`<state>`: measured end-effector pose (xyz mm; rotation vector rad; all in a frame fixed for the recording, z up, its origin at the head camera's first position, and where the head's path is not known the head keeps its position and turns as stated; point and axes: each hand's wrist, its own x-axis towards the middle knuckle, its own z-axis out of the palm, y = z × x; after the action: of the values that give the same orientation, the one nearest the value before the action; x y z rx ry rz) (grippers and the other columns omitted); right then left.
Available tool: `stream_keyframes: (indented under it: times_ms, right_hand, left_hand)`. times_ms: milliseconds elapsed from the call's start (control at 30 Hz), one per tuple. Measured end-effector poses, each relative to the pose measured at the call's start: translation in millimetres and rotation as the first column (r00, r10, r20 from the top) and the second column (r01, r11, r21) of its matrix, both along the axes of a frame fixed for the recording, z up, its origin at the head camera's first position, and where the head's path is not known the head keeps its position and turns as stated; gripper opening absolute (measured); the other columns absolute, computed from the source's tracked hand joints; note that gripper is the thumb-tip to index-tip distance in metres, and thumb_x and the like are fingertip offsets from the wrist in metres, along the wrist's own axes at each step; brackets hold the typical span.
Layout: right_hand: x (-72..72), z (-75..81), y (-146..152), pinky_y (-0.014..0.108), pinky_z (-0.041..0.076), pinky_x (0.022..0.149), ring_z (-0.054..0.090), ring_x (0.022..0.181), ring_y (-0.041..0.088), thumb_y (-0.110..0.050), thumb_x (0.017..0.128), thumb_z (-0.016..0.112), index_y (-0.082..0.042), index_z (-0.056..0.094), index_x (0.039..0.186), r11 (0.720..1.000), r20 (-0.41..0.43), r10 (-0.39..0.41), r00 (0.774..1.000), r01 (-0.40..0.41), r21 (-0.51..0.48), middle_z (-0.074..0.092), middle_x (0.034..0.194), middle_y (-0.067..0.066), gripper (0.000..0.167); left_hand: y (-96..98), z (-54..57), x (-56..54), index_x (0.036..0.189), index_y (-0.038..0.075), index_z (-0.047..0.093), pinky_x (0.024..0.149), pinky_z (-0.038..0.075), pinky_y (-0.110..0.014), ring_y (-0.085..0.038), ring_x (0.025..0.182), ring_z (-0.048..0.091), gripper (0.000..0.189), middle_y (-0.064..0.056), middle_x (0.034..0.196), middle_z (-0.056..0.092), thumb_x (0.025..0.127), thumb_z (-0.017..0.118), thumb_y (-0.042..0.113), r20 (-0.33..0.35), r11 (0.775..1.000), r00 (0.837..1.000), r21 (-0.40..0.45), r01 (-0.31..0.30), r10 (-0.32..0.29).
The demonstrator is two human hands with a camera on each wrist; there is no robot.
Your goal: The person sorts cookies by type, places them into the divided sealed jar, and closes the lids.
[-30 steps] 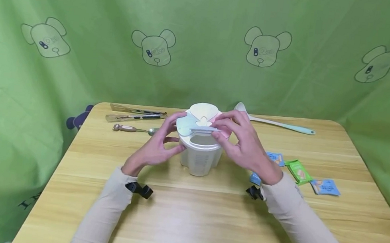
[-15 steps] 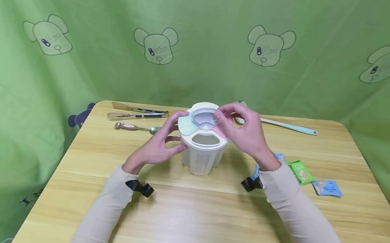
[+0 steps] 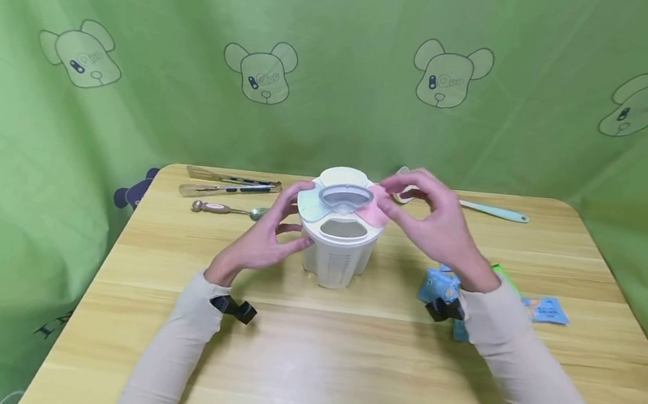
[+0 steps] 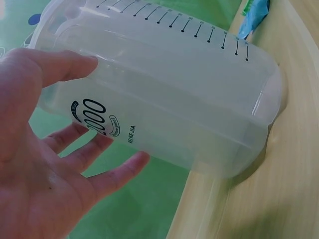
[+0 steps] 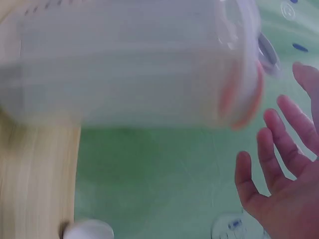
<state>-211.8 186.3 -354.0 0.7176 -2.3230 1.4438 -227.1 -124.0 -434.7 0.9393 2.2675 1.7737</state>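
A clear-white storage canister [image 3: 336, 263] with measuring marks stands upright, its lid divided into white, light blue and pink flaps. The near flap [image 3: 346, 197], lavender-grey, is flipped back over the lid's middle, baring a pour opening [image 3: 343, 229] at the front. My left hand [image 3: 262, 238] holds the canister's upper left side, thumb in front and fingers behind; printed lettering shows beside those fingers in the left wrist view. Beside the pink flap [image 3: 376, 209] my right hand [image 3: 433, 218] hangs with fingers spread, and a gap separates it from the lid [image 5: 244, 64] in the right wrist view.
Metal tongs [image 3: 229, 188] and a brown-handled spoon [image 3: 227, 209] lie at the back left. A ladle with a light blue handle [image 3: 497, 212] lies behind my right hand. Several snack packets, blue [image 3: 439, 286] and green, lie to the right, partly under my right forearm.
My right hand has swung the lavender-grey flap up and back, let go of it, and drawn away to the right. My left hand has kept its hold on the canister.
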Motion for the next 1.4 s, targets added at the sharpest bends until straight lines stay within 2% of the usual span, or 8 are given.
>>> stream_keyframes:
  times_ms: [133, 300, 500, 733, 900, 1067, 1267, 1400]
  right_hand:
    - [4.9, 0.7, 23, 0.017, 0.058, 0.095, 0.067, 0.105, 0.012, -0.005, 0.096, 0.081, -0.003, 0.076, 0.121, 0.996, 0.04, -0.042, 0.998, 0.039, 0.084, 0.075, 0.115, 0.009, 0.025]
    - [11.4, -14.1, 47, 0.015, 0.059, 0.088, 0.066, 0.098, 0.007, -0.013, 0.099, 0.081, -0.012, 0.078, 0.122, 0.969, 0.116, -0.081, 0.99, 0.05, 0.243, 0.077, 0.108, 0.004, 0.023]
    - [18.1, -38.0, 73, 0.027, 0.061, 0.083, 0.07, 0.102, 0.019, -0.01, 0.1, 0.078, -0.009, 0.076, 0.122, 0.893, 0.149, -0.054, 0.987, -0.019, 0.449, 0.078, 0.116, 0.005, 0.023]
    - [25.9, -61.2, 95, 0.046, 0.064, 0.087, 0.073, 0.101, 0.025, -0.011, 0.098, 0.08, -0.002, 0.074, 0.123, 0.817, 0.235, -0.07, 0.97, -0.079, 0.571, 0.078, 0.113, 0.011, 0.027]
    - [28.7, -74.6, 105, 0.047, 0.062, 0.084, 0.07, 0.096, 0.024, -0.023, 0.097, 0.084, 0.0, 0.073, 0.124, 0.754, 0.301, -0.125, 0.945, -0.107, 0.648, 0.077, 0.108, 0.01, 0.037]
    - [31.0, -84.0, 110, 0.046, 0.06, 0.08, 0.067, 0.093, 0.024, -0.032, 0.092, 0.089, 0.002, 0.073, 0.127, 0.701, 0.293, -0.18, 0.939, -0.086, 0.708, 0.075, 0.107, 0.011, 0.051]
    - [32.3, -90.7, 114, 0.065, 0.061, 0.092, 0.071, 0.108, 0.046, -0.038, 0.088, 0.091, 0.005, 0.069, 0.135, 0.63, 0.232, -0.259, 0.937, -0.018, 0.776, 0.07, 0.125, 0.031, 0.067]
    - [31.9, -94.8, 115, 0.067, 0.06, 0.092, 0.069, 0.109, 0.049, -0.041, 0.088, 0.091, 0.005, 0.068, 0.136, 0.618, 0.23, -0.298, 0.927, 0.004, 0.786, 0.068, 0.127, 0.033, 0.071]
  left_hand:
    - [0.6, 0.3, 0.7, 0.17, 0.025, 0.024, 0.119, 0.054, -0.058, -0.043, 0.153, 0.048, 0.097, -0.014, 0.174, 0.034, 0.094, 0.079, 0.0, 0.004, 1.0, 1.0, 0.005, -0.001, 0.001]
    - [1.4, -0.6, 1.0, 0.17, 0.025, 0.024, 0.119, 0.054, -0.058, -0.043, 0.154, 0.048, 0.098, -0.013, 0.174, 0.034, 0.094, 0.079, 0.0, 0.006, 1.0, 1.0, 0.002, -0.003, 0.003]
    - [2.6, 0.3, 0.6, 0.17, 0.028, 0.024, 0.119, 0.054, -0.057, -0.041, 0.154, 0.048, 0.098, -0.012, 0.174, 0.035, 0.094, 0.08, 0.001, 0.011, 1.0, 1.0, -0.006, -0.005, 0.006]
    - [3.8, 2.2, 2.8, 0.17, 0.025, 0.023, 0.119, 0.054, -0.057, -0.042, 0.153, 0.048, 0.097, -0.014, 0.174, 0.034, 0.095, 0.079, 0.001, 0.016, 1.0, 1.0, -0.004, -0.002, 0.002]
    - [3.4, 1.4, 2.0, 0.17, 0.024, 0.023, 0.118, 0.054, -0.057, -0.043, 0.153, 0.048, 0.098, -0.014, 0.174, 0.034, 0.094, 0.079, 0.0, -0.001, 1.0, 1.0, -0.001, -0.007, 0.007]
    - [3.0, 0.2, 1.0, 0.17, 0.022, 0.022, 0.118, 0.055, -0.057, -0.044, 0.153, 0.048, 0.098, -0.015, 0.174, 0.033, 0.094, 0.079, -0.001, -0.018, 1.0, 1.0, -0.003, -0.004, 0.004]
    - [2.7, -0.4, 0.3, 0.17, 0.023, 0.022, 0.118, 0.055, -0.058, -0.045, 0.154, 0.047, 0.099, -0.014, 0.175, 0.032, 0.093, 0.08, -0.001, -0.024, 1.0, 1.0, 0.003, -0.006, 0.006]
    - [2.5, 0.3, 0.5, 0.17, 0.023, 0.022, 0.118, 0.055, -0.058, -0.045, 0.153, 0.047, 0.099, -0.015, 0.175, 0.032, 0.093, 0.08, -0.001, -0.027, 1.0, 1.0, 0.002, -0.002, 0.002]
